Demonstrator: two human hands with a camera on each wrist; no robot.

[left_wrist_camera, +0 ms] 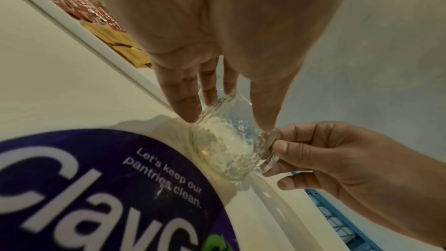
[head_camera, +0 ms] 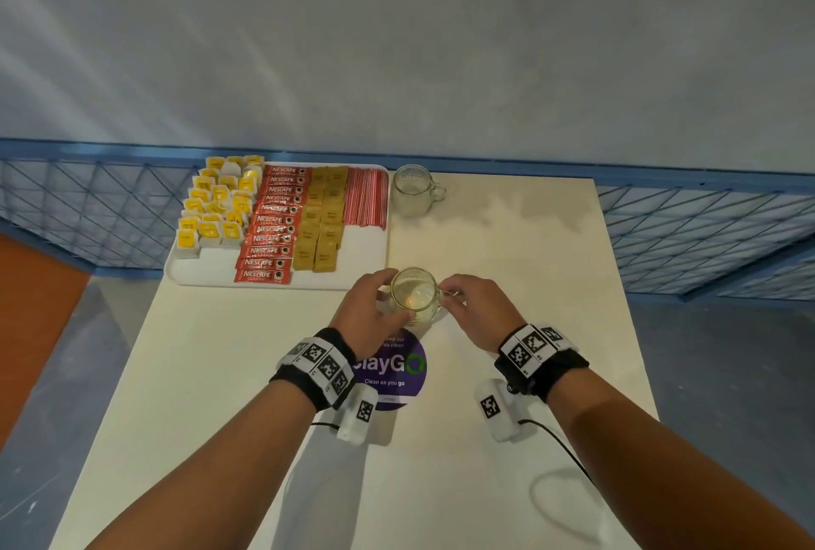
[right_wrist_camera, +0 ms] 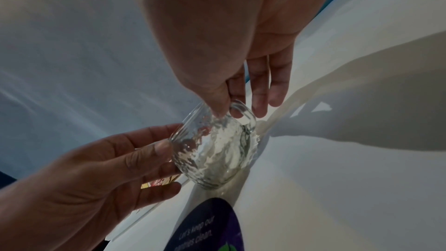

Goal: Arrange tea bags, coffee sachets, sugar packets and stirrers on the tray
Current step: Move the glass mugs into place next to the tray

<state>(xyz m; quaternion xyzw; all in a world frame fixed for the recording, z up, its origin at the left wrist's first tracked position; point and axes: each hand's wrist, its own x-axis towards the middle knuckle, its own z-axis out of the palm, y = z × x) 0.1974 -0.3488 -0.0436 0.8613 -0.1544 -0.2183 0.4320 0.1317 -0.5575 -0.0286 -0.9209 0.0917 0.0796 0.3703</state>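
I hold the near glass mug (head_camera: 414, 296) upright on the table (head_camera: 507, 263): my left hand (head_camera: 370, 311) curls round its body, my right hand (head_camera: 474, 311) pinches its handle. The tray (head_camera: 366, 249), fully stocked, lies forward-left, nearer my left hand.

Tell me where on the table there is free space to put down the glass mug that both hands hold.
Bare cream table lies right of the white tray, between the second clear glass mug and the held clear glass mug. The tray's front strip is bare; its back is crowded.
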